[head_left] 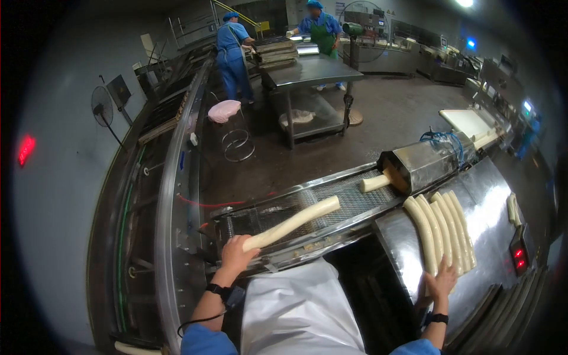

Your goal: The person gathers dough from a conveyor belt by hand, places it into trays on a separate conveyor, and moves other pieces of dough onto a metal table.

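My left hand (236,254) grips the near end of a long pale dough roll (296,222) that lies slantwise on the mesh conveyor belt (349,198). My right hand (441,281) rests flat on the near ends of several dough rolls (441,228) laid side by side on the steel table (491,207). A shorter dough piece (374,183) sticks out of the metal machine outlet (423,165) at the belt's far end.
A long steel conveyor line (177,177) runs along the left wall. Two people in blue uniforms (234,56) stand at a steel work table (310,74) with stacked trays at the back. A round stool (228,115) stands on the dark floor. A white apron (299,313) covers my front.
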A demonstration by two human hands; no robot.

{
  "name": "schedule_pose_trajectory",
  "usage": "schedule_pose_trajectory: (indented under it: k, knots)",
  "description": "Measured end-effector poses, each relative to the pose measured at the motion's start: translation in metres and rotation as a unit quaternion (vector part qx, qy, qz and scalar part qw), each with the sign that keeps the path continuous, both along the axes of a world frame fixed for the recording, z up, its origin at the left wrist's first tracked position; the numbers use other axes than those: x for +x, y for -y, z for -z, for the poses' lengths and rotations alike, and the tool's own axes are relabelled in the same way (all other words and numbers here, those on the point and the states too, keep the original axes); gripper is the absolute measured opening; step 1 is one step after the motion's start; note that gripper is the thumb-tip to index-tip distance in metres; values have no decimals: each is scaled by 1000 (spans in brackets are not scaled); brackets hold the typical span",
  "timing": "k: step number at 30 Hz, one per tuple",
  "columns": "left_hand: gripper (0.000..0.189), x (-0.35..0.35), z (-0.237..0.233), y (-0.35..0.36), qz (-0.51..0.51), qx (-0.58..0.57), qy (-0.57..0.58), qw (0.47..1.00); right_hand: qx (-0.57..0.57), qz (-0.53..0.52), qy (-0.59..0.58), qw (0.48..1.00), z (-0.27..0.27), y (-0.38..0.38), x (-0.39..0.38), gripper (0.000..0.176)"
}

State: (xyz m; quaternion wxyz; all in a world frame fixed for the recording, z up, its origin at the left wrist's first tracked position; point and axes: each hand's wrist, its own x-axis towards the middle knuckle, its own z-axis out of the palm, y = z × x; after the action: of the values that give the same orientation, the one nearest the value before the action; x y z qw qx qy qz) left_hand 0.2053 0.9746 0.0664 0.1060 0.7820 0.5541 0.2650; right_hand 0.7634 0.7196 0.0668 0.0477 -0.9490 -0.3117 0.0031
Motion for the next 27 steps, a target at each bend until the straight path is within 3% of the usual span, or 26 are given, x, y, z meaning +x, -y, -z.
schedule_pose_trajectory:
  k: [5,8,9,11,13,14,16,18,22,24,26,27]
  knots:
    - [43,-27,0,7,-15,39,1,999,26,-41,-4,999,5,11,10,103]
    - [43,-46,5,9,-26,22,20,999,69,-47,-30,996,-14,16,3,95]
    - [43,-39,-11,19,-55,0,8,998,85,-54,-14,995,-16,16,1,90]
    - [38,-49,2,16,-81,-54,37,995,140,-83,31,986,-7,18,-4,81]
    - [34,-48,9,13,-64,-215,230,947,193,-148,83,966,-3,13,-16,73]
    - [31,-28,-5,22,-84,-326,316,887,205,-194,107,953,-6,5,-26,70]
    - [31,10,-35,46,-50,-413,307,856,306,-257,12,916,-7,-14,-51,66]
    - [31,45,-46,57,71,-438,308,842,307,-341,-15,888,-10,-42,-81,66]
    - [36,128,-115,71,274,-448,245,815,346,-458,-206,793,-32,-94,-136,76]
    - [39,159,-137,67,338,-427,265,796,373,-458,-274,759,-47,-107,-156,76]
    - [52,189,-158,70,410,-406,353,737,399,-451,-278,748,-58,-108,-161,72]
    - [58,202,-170,71,434,-395,392,709,389,-411,-385,730,-61,-106,-158,66]
